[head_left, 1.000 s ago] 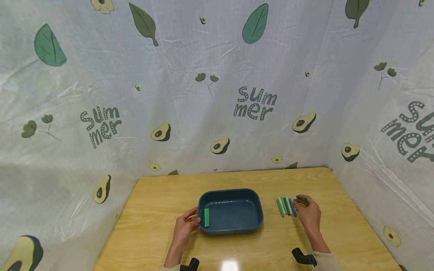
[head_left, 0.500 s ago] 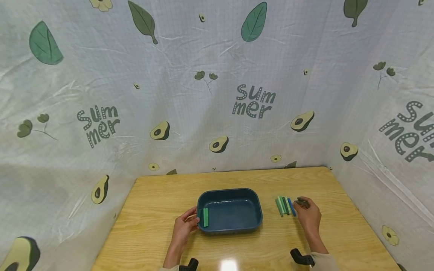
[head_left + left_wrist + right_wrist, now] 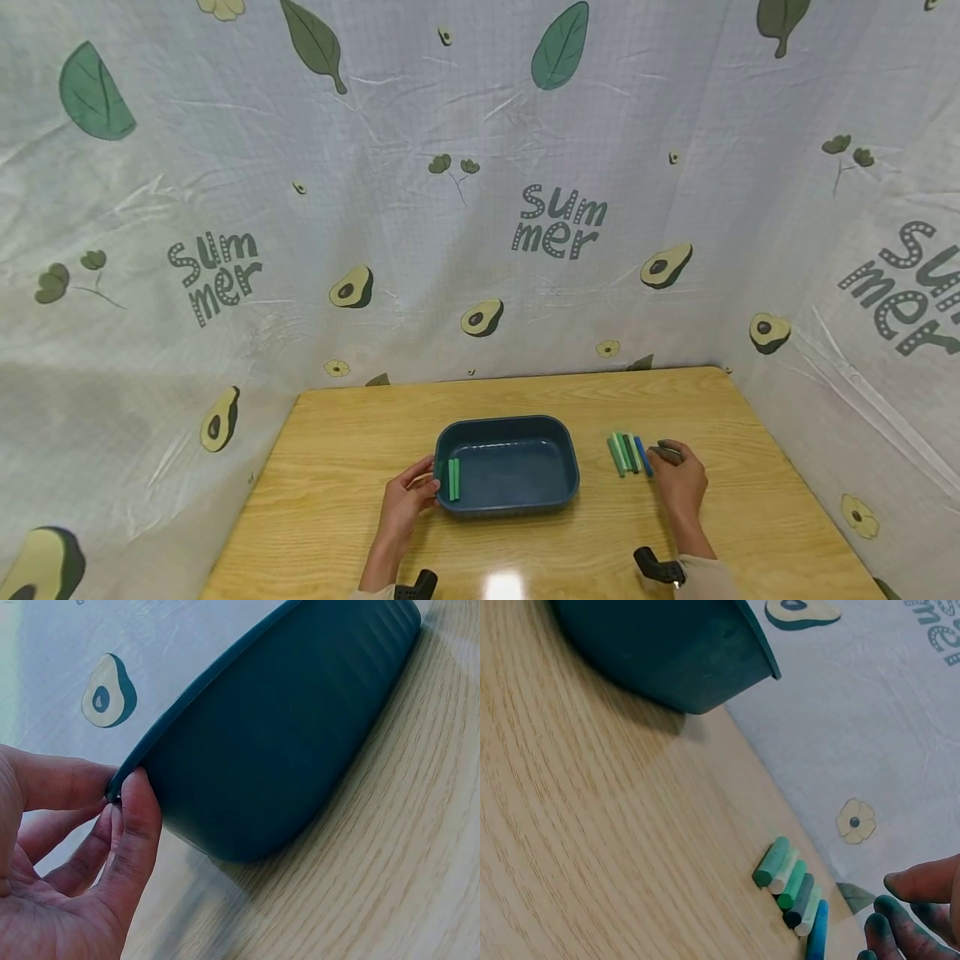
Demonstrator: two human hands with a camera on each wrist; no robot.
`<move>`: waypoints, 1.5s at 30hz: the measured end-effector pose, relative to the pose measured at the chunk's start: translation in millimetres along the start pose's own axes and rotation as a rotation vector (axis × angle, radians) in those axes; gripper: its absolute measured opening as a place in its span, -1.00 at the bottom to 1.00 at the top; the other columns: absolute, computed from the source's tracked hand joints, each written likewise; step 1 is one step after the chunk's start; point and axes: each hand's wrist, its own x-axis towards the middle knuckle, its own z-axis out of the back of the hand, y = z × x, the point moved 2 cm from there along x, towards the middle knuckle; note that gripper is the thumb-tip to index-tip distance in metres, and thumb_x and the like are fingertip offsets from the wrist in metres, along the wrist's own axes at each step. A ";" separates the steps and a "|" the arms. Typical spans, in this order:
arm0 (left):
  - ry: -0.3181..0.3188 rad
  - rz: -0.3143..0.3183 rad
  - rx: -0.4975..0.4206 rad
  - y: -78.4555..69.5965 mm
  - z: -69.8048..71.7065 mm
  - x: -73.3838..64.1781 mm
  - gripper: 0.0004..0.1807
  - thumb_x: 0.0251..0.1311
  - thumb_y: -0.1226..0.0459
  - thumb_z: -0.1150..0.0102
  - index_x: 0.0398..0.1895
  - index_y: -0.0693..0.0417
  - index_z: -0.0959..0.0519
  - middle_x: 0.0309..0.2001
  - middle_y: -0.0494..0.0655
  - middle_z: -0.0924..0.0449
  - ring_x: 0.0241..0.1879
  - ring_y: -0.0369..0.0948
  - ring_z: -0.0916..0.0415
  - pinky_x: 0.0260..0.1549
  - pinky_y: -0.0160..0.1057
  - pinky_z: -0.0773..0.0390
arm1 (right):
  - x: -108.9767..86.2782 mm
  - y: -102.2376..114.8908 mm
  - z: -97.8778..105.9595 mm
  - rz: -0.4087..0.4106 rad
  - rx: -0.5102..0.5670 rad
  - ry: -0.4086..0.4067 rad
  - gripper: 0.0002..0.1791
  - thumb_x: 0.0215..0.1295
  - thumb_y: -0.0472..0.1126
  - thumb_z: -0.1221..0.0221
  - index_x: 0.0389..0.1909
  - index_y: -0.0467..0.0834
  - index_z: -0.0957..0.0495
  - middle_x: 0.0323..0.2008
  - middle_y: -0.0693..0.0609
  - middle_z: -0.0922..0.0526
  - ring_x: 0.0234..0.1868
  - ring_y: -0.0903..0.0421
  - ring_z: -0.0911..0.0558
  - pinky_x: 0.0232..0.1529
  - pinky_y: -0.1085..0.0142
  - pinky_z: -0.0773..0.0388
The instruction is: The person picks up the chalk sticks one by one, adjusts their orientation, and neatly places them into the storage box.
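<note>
In the head view my left hand (image 3: 401,504) is at the left end of a dark teal plastic tub (image 3: 519,510). In the left wrist view its thumb and fingers pinch the tub's rim (image 3: 161,724). Two green chalk sticks (image 3: 453,479) lie side by side inside, against the left wall. To the right of the tub, several chalk sticks (image 3: 791,885) in greens and pale green lie in a row, ending in a blue stick (image 3: 817,931). My right hand (image 3: 681,479) hovers beside the blue stick, fingers loosely bent and holding nothing. Its fingertips (image 3: 885,904) are smudged dark green.
Everything stands on a wooden table (image 3: 345,433). A white cloth (image 3: 420,333) printed with avocados and leaves hangs behind it and on both sides. Black wrist cameras (image 3: 658,567) sit on both wrists, above pale sleeves.
My right hand has drawn slightly right, off the blue chalk stick, which now shows more fully. My left hand keeps its grip on the tub. The head view has shifted slightly.
</note>
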 end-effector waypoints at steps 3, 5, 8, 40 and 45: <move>0.004 -0.001 -0.003 0.1 0.0 0.4 -0.48 0.27 0.46 -0.11 0.33 0.28 -0.40 0.18 0.31 -0.44 -0.21 -0.28 -0.55 -0.33 -0.28 -0.63 | 0.9 -1.9 -1.9 -0.004 -0.003 -0.004 -0.65 0.24 -0.20 -0.29 0.02 -0.25 -0.60 -0.16 -0.22 -0.75 -0.50 0.64 -0.41 -0.42 0.60 -0.41; 0.006 0.001 -0.010 0.2 -0.1 0.7 -0.48 0.27 0.46 -0.11 0.33 0.28 -0.40 0.18 0.31 -0.44 -0.21 -0.29 -0.55 -0.34 -0.29 -0.63 | 1.5 -2.7 -2.9 -0.005 -0.005 -0.008 -0.65 0.25 -0.20 -0.28 0.02 -0.24 -0.60 -0.14 -0.22 -0.75 -0.51 0.65 -0.40 -0.42 0.61 -0.40; 0.006 0.001 -0.012 -0.2 -0.2 1.1 -0.48 0.27 0.46 -0.11 0.33 0.28 -0.40 0.18 0.31 -0.44 -0.22 -0.30 -0.55 -0.34 -0.31 -0.63 | 2.6 -3.8 -4.0 0.001 -0.011 -0.027 -0.66 0.23 -0.20 -0.29 0.00 -0.24 -0.61 -0.15 -0.23 -0.75 -0.51 0.65 -0.39 -0.42 0.65 -0.35; -0.013 0.006 0.011 -1.9 -0.7 -0.4 -0.49 0.25 0.48 -0.11 0.30 0.31 -0.42 0.16 0.30 -0.45 -0.19 -0.21 -0.56 -0.36 -0.30 -0.62 | -0.2 -16.7 -17.6 -0.015 -0.114 -0.041 -0.58 0.16 -0.23 -0.30 0.03 -0.29 -0.56 -0.14 -0.29 -0.72 -0.02 -0.35 -0.57 0.00 -0.13 -0.39; 0.003 0.008 0.006 1.2 -2.3 0.5 -0.47 0.26 0.46 -0.11 0.32 0.32 -0.39 0.18 0.32 -0.43 -0.19 -0.23 -0.56 -0.34 -0.27 -0.64 | -0.3 -17.4 -16.6 0.001 -0.130 -0.067 -0.60 0.13 -0.26 -0.29 0.01 -0.30 -0.57 -0.15 -0.31 -0.71 -0.05 -0.36 -0.59 -0.03 -0.14 -0.40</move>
